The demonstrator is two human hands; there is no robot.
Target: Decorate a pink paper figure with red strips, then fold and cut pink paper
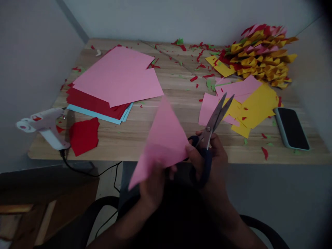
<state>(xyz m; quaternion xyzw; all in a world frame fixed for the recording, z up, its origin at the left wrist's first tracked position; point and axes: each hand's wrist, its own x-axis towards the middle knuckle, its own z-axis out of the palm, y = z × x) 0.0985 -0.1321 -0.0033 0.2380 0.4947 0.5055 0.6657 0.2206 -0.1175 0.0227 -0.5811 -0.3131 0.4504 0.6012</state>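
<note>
A pink triangle of folded-looking paper (166,138) hangs over the table's front edge, its left part smeared by motion. My left hand (153,183) is closed on its lower edge. In my right hand (214,162) are scissors (208,128) with dark blue handles, their blades slightly apart and pointing up and away from me. The thumb of that hand also presses on the right corner of the pink paper. Part of the right fingers is hidden behind the scissor handles.
Pink sheets (121,76) lie over red and light blue paper at left, near a glue gun (49,126) and a red piece (84,136). Yellow sheets (259,105), a phone (292,128) and a yellow-pink paper bundle (261,57) are at right. Scraps litter the table (176,114).
</note>
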